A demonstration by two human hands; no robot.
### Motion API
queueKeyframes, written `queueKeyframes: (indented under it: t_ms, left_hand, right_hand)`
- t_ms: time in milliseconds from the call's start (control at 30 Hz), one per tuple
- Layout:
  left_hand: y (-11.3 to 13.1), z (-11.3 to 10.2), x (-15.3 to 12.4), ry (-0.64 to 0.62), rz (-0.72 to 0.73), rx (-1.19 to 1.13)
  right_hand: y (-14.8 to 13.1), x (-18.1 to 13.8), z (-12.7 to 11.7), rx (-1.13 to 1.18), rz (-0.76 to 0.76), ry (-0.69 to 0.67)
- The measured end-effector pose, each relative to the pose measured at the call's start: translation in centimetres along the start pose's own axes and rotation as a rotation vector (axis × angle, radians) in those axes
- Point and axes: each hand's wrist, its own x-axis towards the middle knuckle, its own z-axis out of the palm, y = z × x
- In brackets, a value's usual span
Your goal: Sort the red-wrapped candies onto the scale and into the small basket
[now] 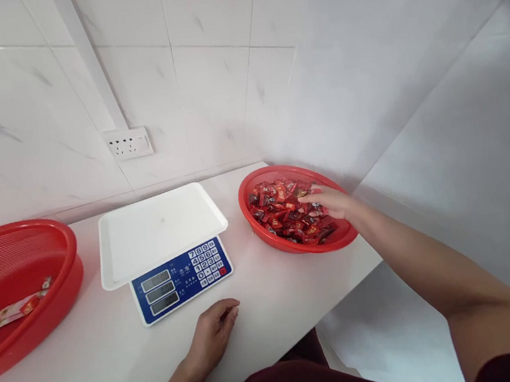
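Note:
My right hand [330, 201] reaches into the red mesh basket [261, 235] on the right. Its fingers curl among small wrapped candies [286, 212] in red and dark wrappers, and a pinkish wrapper shows against the fingers. How many pieces it grips I cannot make out. Loosely curled, my left hand [214, 332] rests on the white table just in front of the scale, and nothing shows in it. The digital scale [182, 280] has a blue keypad panel with several displays, and its white weighing tray [161, 232] bears nothing.
At the left edge stands a larger red basket [64, 268] holding a few wrapped packets [18, 311]. A socket plate [129, 143] with a white cable duct [88, 56] is fixed to the tiled wall. The table's edge [345, 295] runs close by my body.

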Motion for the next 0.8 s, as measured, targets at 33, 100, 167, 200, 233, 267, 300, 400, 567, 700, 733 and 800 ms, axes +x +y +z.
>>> queueKeyframes:
  t_ms: [33,100,167,200,233,267,300,400,567,700,733,800]
  left_hand:
    - [0.0,0.0,0.0,-0.001,-0.008,-0.011]
    - [0.2,0.0,-0.1,0.005,-0.03,-0.052]
    - [0.9,-0.2,-0.1,0.009,-0.051,-0.128]
    - [1.4,-0.3,-0.1,0.003,-0.061,-0.184]
    - [2.0,-0.5,0.0,-0.009,-0.063,-0.248]
    - [2.8,-0.6,0.1,-0.024,-0.054,-0.319]
    - [3.6,-0.8,0.4,-0.038,-0.03,-0.396]
    - [6.4,-1.4,1.3,-0.045,0.088,-0.663]
    - [8.9,-2.9,2.5,-0.118,0.034,-1.054]
    - [8.3,-4.6,2.1,0.002,-0.008,-1.099]
    - [7.9,-5.0,1.9,0.041,0.001,-1.115]
    - [7.3,-5.9,1.7,0.105,0.006,-1.167]
  right_hand:
    - [-0.1,-0.2,0.1,0.04,0.013,0.012]
    - [-0.4,-0.6,0.5,0.096,0.025,0.033]
    - [-1.0,-1.3,1.1,0.121,0.005,0.041]
    - [-1.5,-1.7,1.6,0.12,-0.017,0.028]
    - [-2.0,-2.3,2.2,0.104,-0.046,-0.006]
    - [-2.6,-3.0,3.0,0.075,-0.08,-0.061]
    - [-3.1,-3.8,4.0,0.033,-0.116,-0.133]
    - [-4.7,-6.5,8.0,-0.164,-0.227,-0.417]
    - [-6.4,-9.7,15.4,-0.571,-0.383,-0.904]
    - [-7.1,-9.2,18.7,-0.629,-0.401,-1.043]
    - [-7.3,-8.8,19.1,-0.613,-0.397,-1.068]
    - [-7.5,-8.1,19.9,-0.565,-0.413,-1.1]
